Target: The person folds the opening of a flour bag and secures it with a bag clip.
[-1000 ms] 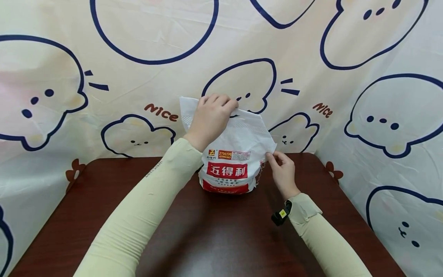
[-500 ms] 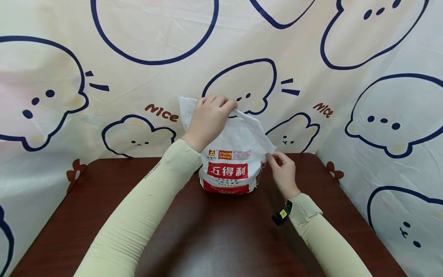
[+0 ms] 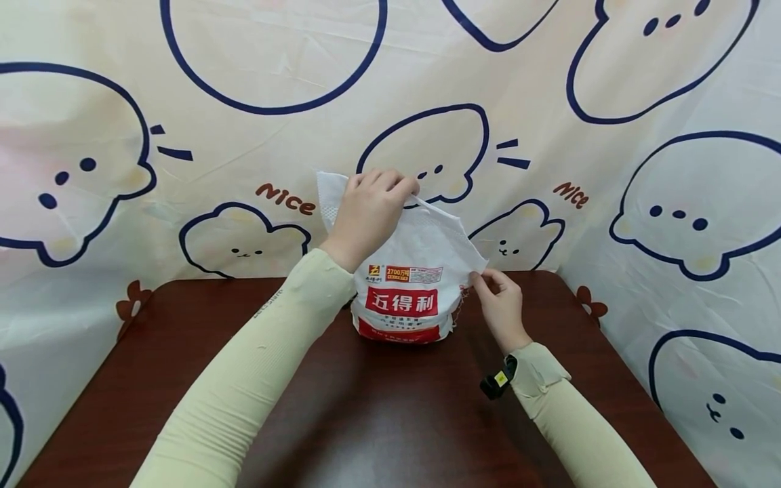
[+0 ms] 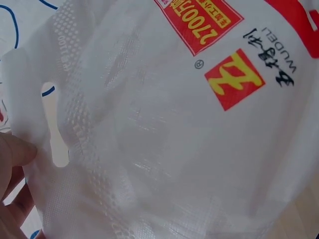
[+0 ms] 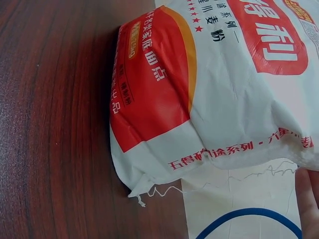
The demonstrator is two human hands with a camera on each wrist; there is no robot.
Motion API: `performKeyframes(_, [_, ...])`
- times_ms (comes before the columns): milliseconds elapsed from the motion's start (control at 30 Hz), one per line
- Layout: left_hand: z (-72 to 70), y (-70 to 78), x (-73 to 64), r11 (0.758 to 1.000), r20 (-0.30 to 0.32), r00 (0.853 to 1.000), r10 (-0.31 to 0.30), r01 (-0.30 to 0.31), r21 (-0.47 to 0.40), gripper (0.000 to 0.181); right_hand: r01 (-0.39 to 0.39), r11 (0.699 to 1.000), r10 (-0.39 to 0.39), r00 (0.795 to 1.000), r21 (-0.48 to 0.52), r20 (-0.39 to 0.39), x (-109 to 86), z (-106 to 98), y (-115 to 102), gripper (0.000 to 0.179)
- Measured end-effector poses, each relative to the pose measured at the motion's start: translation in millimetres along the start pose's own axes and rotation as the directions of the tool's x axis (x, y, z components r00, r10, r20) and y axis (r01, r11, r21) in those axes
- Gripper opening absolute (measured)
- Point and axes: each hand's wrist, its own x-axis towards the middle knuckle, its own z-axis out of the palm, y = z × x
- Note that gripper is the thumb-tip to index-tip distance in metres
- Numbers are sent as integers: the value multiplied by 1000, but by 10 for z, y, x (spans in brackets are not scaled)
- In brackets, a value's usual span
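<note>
A white woven flour bag (image 3: 421, 247) with red and yellow printing stands upright near the far side of the table. My left hand (image 3: 369, 213) grips its top edge. In the left wrist view, the thumb (image 4: 17, 152) lies against the plastic beside an oblong handle slot (image 4: 57, 137). My right hand (image 3: 503, 308) pinches the bag's right side at the upper corner, thumb against forefinger. Loose threads (image 5: 172, 189) hang along that side seam in the right wrist view. The bag's lower part looks full and rounded; its upper part is flat and slack. Its back is hidden.
The dark brown wooden table (image 3: 390, 413) has rounded far corners. Behind and on both sides hangs a pale cloth (image 3: 256, 156) printed with blue cartoon outlines. A black wrist device (image 3: 497, 379) is strapped below my right hand.
Both hands keep their hold on the bag. The top edge right of my left hand dips slightly compared with a second ago.
</note>
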Motion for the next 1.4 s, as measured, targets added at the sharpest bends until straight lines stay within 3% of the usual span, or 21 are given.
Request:
performKeyframes(300, [8, -19, -3, 1000, -19, 1000, 1, -1, -8, 22, -6, 998, 5, 1000, 63, 31, 30, -2, 58, 24])
performKeyframes(500, [21, -29, -27, 1000, -8, 1000, -12, 12, -19, 21, -43, 993, 37, 998, 107, 56, 114, 10, 399, 33])
performKeyframes(767, [26, -33, -42, 999, -22, 1000, -18, 17, -34, 20, -5, 964, -14, 997, 264, 70, 108, 26, 493, 46])
performKeyframes(1200, [14, -31, -25, 999, -38, 999, -16, 14, -38, 17, 5, 964, -34, 994, 267, 104, 126, -6, 451, 43])
performKeyframes(1400, [2, -20, -11, 999, -36, 999, -12, 10, -38, 16, -3, 977, -29, 989, 215, 143, 121, -34, 429, 38])
